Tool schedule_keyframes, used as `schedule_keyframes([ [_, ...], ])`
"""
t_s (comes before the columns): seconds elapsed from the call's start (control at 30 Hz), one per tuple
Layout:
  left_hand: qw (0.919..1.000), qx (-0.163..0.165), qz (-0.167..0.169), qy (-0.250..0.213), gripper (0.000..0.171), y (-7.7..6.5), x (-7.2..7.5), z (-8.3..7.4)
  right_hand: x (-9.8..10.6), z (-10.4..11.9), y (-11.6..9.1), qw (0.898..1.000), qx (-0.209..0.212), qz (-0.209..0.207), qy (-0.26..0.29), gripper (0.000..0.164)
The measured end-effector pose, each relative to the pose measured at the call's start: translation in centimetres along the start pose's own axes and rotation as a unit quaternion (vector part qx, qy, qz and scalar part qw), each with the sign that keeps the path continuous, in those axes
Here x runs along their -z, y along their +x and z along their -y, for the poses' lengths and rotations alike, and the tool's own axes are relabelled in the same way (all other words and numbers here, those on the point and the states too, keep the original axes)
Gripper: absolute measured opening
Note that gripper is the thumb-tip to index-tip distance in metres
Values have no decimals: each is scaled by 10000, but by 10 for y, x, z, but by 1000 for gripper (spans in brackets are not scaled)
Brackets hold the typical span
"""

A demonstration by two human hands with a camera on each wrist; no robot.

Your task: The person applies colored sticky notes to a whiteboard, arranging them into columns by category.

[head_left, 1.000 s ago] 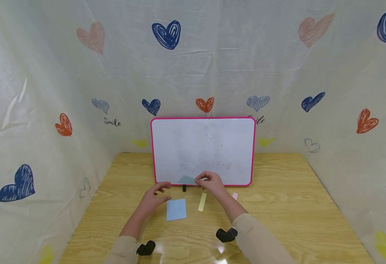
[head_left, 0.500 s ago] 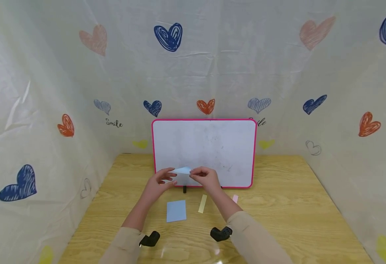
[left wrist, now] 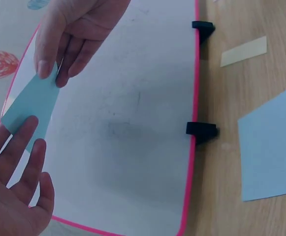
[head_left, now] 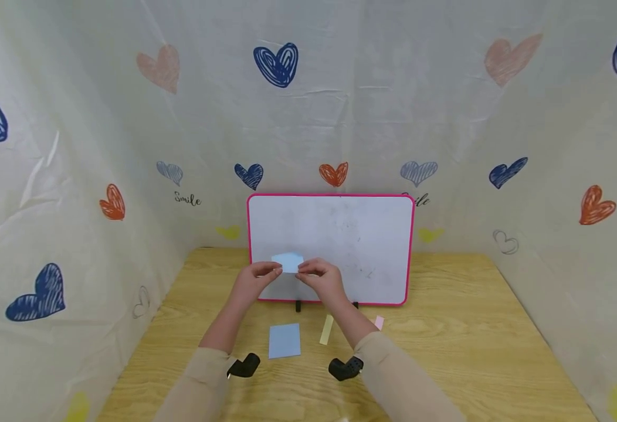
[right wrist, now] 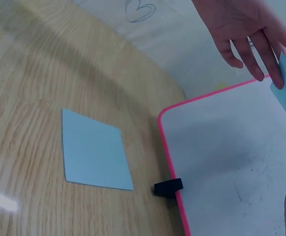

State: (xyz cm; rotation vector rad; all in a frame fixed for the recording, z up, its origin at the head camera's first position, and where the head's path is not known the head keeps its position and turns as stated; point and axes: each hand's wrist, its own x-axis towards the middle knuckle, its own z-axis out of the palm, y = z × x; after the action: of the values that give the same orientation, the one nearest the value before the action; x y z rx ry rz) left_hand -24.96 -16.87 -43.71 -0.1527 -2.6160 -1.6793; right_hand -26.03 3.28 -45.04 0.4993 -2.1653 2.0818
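Between the two hands, raised off the table (head_left: 435,357) in front of the board, we see a small blue paper (head_left: 290,263), its face turned broadly toward us. The right hand (head_left: 327,283) pinches its right edge between thumb and fingertips; the left hand (head_left: 252,283) now grips the opposite edge, though from its own wrist camera we cannot tell how firmly the thumb presses. What has just changed is the left hand's part: a second ago it hung apart, fingers spread, while the right hand alone had the paper low by the board's bottom edge. Since then the paper has risen and the left hand has come in to meet it. We judge that, with both edges taken, the paper is steadier and its tilt is under both hands' control. Nearer to us than either hand, between the forearms, a larger-looking blue sheet (head_left: 284,341) lies flat, untouched. Below the right hand lies a yellow strip (head_left: 326,329), and just past the right forearm a pink strip (head_left: 379,322). Beyond both hands stands the pink-framed whiteboard (head_left: 348,228), with a black foot (head_left: 298,306) below the gap between them.
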Motion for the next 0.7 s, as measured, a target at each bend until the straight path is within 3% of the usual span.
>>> schedule_keyframes([
  [0.17, 9995, -114, 24, 293, 28, 8, 7, -5, -2, -17, 15, 9999, 89, 80, 21, 14],
  [0.3, 9995, -30, -73, 313, 27, 16, 11, -3, -4, -22, 25, 9999, -100, 47, 35, 15],
  [0.7, 9990, 73, -349, -268, 32, 36, 29, -9, -13, -8, 60, 9998, 37, 24, -169, 10],
])
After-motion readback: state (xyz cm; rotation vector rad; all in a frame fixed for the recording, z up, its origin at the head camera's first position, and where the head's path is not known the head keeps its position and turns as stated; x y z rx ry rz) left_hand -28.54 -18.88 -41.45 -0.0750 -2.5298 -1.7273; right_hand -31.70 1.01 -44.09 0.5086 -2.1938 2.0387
